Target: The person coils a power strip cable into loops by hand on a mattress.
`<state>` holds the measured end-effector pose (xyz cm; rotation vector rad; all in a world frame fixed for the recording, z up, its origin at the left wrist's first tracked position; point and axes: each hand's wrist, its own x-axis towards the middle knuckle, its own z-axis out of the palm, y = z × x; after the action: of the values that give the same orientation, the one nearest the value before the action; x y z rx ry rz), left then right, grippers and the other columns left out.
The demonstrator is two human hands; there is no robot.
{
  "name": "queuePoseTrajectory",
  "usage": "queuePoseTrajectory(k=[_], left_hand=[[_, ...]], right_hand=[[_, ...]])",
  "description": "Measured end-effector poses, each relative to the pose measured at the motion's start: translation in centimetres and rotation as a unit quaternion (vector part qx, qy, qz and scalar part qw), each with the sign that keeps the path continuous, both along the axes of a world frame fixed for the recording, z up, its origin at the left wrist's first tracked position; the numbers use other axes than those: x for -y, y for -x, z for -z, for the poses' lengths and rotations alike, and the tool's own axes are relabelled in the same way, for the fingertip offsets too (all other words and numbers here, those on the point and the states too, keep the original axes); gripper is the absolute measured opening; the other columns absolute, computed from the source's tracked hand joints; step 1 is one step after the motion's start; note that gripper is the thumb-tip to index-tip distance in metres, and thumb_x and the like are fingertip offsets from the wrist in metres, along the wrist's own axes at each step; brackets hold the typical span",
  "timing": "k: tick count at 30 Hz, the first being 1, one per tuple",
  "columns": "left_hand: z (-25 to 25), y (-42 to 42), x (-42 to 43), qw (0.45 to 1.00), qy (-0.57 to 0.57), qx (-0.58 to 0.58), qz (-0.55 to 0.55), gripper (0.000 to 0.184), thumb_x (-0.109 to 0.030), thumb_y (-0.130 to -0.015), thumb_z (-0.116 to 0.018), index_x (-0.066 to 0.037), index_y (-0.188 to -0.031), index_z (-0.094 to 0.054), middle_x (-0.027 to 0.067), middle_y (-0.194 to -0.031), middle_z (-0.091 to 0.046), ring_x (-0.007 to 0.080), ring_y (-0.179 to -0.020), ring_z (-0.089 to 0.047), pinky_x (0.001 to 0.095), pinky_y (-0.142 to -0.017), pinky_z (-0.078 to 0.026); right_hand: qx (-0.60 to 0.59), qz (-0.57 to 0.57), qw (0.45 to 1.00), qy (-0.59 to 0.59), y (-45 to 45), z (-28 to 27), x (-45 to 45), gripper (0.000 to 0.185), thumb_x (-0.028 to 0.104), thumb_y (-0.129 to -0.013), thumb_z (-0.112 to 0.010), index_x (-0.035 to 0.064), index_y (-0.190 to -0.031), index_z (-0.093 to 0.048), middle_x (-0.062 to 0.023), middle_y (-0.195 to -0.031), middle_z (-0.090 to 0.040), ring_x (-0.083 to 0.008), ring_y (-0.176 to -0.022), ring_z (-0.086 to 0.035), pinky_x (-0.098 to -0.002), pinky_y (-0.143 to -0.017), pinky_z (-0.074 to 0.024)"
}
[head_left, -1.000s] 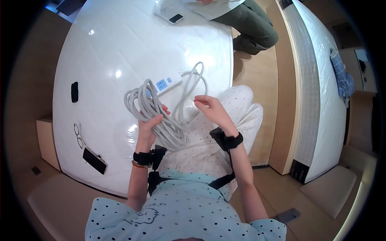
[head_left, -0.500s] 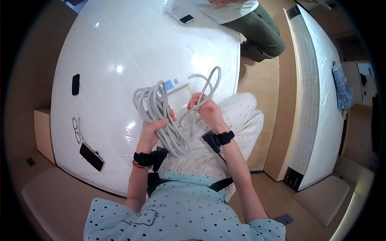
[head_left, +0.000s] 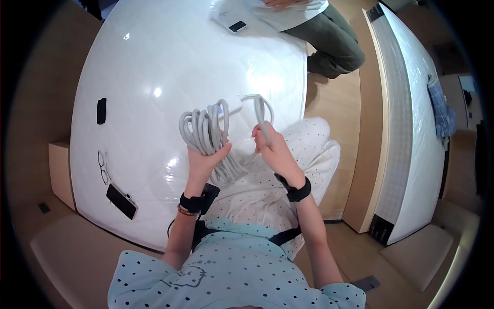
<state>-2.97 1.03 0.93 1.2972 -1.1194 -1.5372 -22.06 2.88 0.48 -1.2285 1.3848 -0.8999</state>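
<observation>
Cord (head_left: 205,129): grey, coiled, above my lap, partly over the power strip (head_left: 215,110). Left hand (head_left: 206,164): fingers closed round the coils. Right hand (head_left: 275,152): fingers curled on a loose loop. Mattress (head_left: 149,129): beneath the strip; phone (head_left: 122,201), glasses (head_left: 103,168) to the left.

The power strip (head_left: 232,112) is placed near the middle of the mattress (head_left: 139,62). At its lower left, the glasses (head_left: 103,167) are set just above the phone (head_left: 122,201); another person (head_left: 327,38) is seen at the upper right edge.
</observation>
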Motion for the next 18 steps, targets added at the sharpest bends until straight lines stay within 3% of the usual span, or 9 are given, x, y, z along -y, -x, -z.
queuePoseTrajectory(k=[1, 4, 6, 10, 13, 15, 17, 18], left_hand=[[-0.3, 0.4, -0.2, 1.0, 0.008, 0.002, -0.002, 0.036, 0.001, -0.07, -0.069, 0.0, -0.103, -0.056, 0.0074, -0.095, -0.061, 0.0163, -0.085, -0.06, 0.0299, -0.077, -0.048], [-1.2, 1.3, -0.3, 0.999, 0.032, -0.022, 0.007, 0.037, 0.001, -0.069, -0.071, 0.0, -0.103, -0.057, 0.0064, -0.095, -0.062, 0.0151, -0.087, -0.06, 0.0297, -0.08, -0.048], [-0.7, 1.5, -0.3, 0.995, 0.043, -0.076, 0.042, 0.038, 0.0, -0.069, -0.072, 0.0, -0.104, -0.057, 0.006, -0.095, -0.062, 0.015, -0.089, -0.059, 0.0298, -0.081, -0.048], [0.3, 0.4, -0.4, 0.994, 0.041, 0.006, 0.097, 0.064, -0.006, -0.065, -0.076, -0.002, -0.119, -0.043, 0.0072, -0.102, -0.059, 0.0156, -0.092, -0.059, 0.0302, -0.082, -0.048], [1.2, 0.0, 0.1, 0.986, 0.078, -0.055, 0.136, 0.068, -0.008, -0.063, -0.078, -0.002, -0.121, -0.043, 0.0071, -0.105, -0.058, 0.0142, -0.093, -0.058, 0.0297, -0.082, -0.048], [0.4, 0.4, -0.1, 0.982, 0.089, -0.059, 0.157, 0.072, -0.008, -0.061, -0.08, -0.001, -0.122, -0.042, 0.0072, -0.106, -0.056, 0.0136, -0.095, -0.056, 0.0295, -0.081, -0.048], [-1.5, 1.1, -0.1, 0.98, 0.035, -0.035, 0.193, 0.074, -0.01, -0.058, -0.082, -0.001, -0.12, -0.043, 0.0079, -0.109, -0.055, 0.0134, -0.097, -0.055, 0.0291, -0.08, -0.048], [-1.2, 1.4, -0.2, 0.982, 0.055, -0.024, 0.177, 0.073, -0.01, -0.058, -0.082, -0.001, -0.119, -0.043, 0.008, -0.109, -0.055, 0.0135, -0.096, -0.055, 0.029, -0.08, -0.048]], right_hand=[[-0.032, 0.024, 0.999, 0.007, -0.5, 0.1, -0.1, 0.01, 0.008, -0.088, -0.045, 0.0004, -0.094, -0.045, -0.0189, -0.069, -0.053, -0.0335, -0.064, -0.056, -0.0382, -0.057, -0.0427], [-0.144, -0.027, 0.985, 0.088, -2.7, -0.5, -0.4, 0.013, 0.003, -0.081, -0.047, -0.0015, -0.091, -0.041, -0.0246, -0.072, -0.054, -0.0421, -0.071, -0.055, -0.0438, -0.061, -0.0433], [-0.129, -0.043, 0.986, 0.095, -3.5, -0.7, -0.5, 0.019, 0.001, -0.077, -0.05, -0.0028, -0.092, -0.04, -0.025, -0.074, -0.055, -0.0423, -0.071, -0.056, -0.0459, -0.061, -0.0433], [-0.112, -0.105, 0.986, 0.069, -3.5, -1.0, -0.7, 0.028, 0.001, -0.072, -0.055, -0.005, -0.094, -0.038, -0.0259, -0.078, -0.057, -0.0428, -0.072, -0.057, -0.046, -0.062, -0.0443], [-0.069, -0.086, 0.991, 0.077, -3.9, 0.2, -1.1, 0.039, 0.002, -0.069, -0.058, -0.0072, -0.101, -0.038, -0.0275, -0.079, -0.056, -0.0435, -0.076, -0.055, -0.0439, -0.064, -0.0452], [0.04, -0.048, 0.994, 0.085, -4.2, 1.2, -1.1, 0.045, 0.002, -0.067, -0.06, -0.0089, -0.105, -0.037, -0.0278, -0.081, -0.056, -0.0438, -0.079, -0.055, -0.0443, -0.067, -0.0453], [0.038, -0.055, 0.991, 0.111, -4.1, 2.3, -1.2, 0.051, 0.003, -0.066, -0.061, -0.0102, -0.109, -0.037, -0.0282, -0.087, -0.055, -0.0434, -0.085, -0.054, -0.0442, -0.072, -0.0451], [-0.019, -0.081, 0.987, 0.136, -3.8, 2.7, -1.1, 0.054, 0.003, -0.065, -0.062, -0.0106, -0.112, -0.037, -0.0285, -0.092, -0.054, -0.043, -0.089, -0.054, -0.0438, -0.075, -0.0448]])
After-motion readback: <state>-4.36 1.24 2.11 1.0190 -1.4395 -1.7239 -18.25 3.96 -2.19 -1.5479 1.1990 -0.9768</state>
